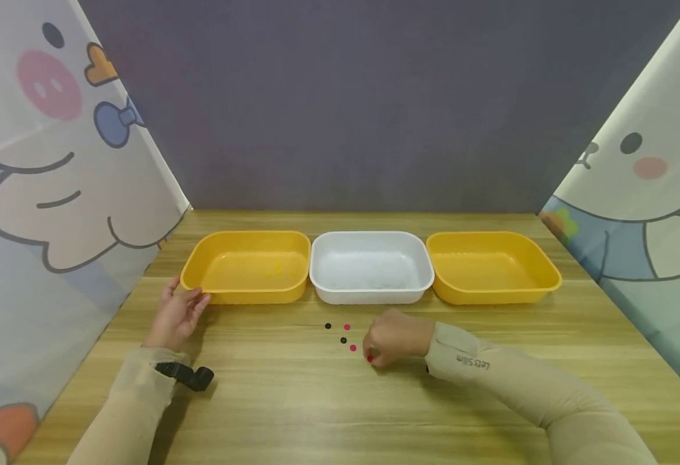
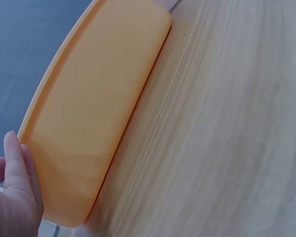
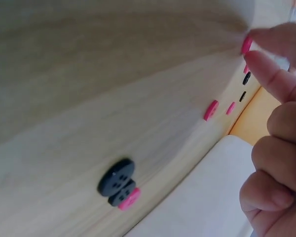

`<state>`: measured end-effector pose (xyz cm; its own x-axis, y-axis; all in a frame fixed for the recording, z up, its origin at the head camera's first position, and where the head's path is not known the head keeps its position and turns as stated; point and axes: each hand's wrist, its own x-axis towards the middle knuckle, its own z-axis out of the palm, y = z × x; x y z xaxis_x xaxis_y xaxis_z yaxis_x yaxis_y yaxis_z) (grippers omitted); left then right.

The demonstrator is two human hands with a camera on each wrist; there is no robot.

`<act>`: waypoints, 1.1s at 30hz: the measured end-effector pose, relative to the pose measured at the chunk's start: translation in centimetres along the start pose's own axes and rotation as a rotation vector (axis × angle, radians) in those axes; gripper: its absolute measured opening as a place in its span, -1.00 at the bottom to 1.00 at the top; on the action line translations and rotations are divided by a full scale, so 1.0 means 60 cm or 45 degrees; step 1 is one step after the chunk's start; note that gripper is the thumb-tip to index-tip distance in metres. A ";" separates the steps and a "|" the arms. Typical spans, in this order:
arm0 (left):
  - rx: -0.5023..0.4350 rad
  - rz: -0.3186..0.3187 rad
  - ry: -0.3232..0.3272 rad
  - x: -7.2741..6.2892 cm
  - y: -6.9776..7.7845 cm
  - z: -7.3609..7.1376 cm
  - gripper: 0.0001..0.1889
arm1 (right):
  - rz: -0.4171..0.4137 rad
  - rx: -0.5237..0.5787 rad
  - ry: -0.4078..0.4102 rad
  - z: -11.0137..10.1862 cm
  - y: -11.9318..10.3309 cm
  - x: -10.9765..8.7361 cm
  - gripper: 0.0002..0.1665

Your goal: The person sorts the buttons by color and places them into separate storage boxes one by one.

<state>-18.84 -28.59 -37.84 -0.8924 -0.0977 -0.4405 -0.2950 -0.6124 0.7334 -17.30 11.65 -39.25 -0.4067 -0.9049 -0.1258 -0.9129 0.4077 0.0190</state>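
Note:
My left hand (image 1: 178, 316) is at the near left corner of the left yellow tray (image 1: 247, 296). Its fingers (image 2: 16, 168) look fairly straight and touch the tray's wall and rim. Low over the wooden table, my right hand (image 1: 394, 337) pinches a red-pink button (image 3: 246, 43) between thumb and index finger, the other fingers curled. To its left lie pink buttons (image 1: 353, 348) and black buttons (image 1: 343, 340). Near the right wrist, a larger black button (image 3: 116, 177) touches a smaller black button (image 3: 122, 193), with a pink button (image 3: 130, 199) against that.
A white tray (image 1: 371, 297) stands in the middle, with another yellow tray (image 1: 493, 297) at right. Several small yellow buttons (image 1: 278, 268) lie inside the left tray. Behind rises a grey panel (image 1: 363, 116); printed cloth (image 1: 20, 194) hangs at the sides.

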 end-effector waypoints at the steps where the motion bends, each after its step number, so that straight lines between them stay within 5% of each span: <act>1: -0.003 0.003 -0.005 0.001 0.000 -0.001 -0.10 | 0.001 -0.001 -0.004 -0.001 -0.001 0.000 -0.97; 24: 0.012 -0.010 0.001 0.003 0.001 0.004 -0.12 | 0.000 -0.074 0.085 0.006 -0.008 0.005 -0.86; 33: -0.033 -0.006 -0.011 0.003 0.003 0.001 -0.12 | -0.017 -0.072 0.291 -0.017 0.011 -0.012 -0.76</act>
<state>-19.07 -28.64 -37.76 -0.8941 -0.0881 -0.4391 -0.2902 -0.6328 0.7178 -17.63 12.46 -38.13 -0.3856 -0.9171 0.1011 -0.9162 0.3935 0.0752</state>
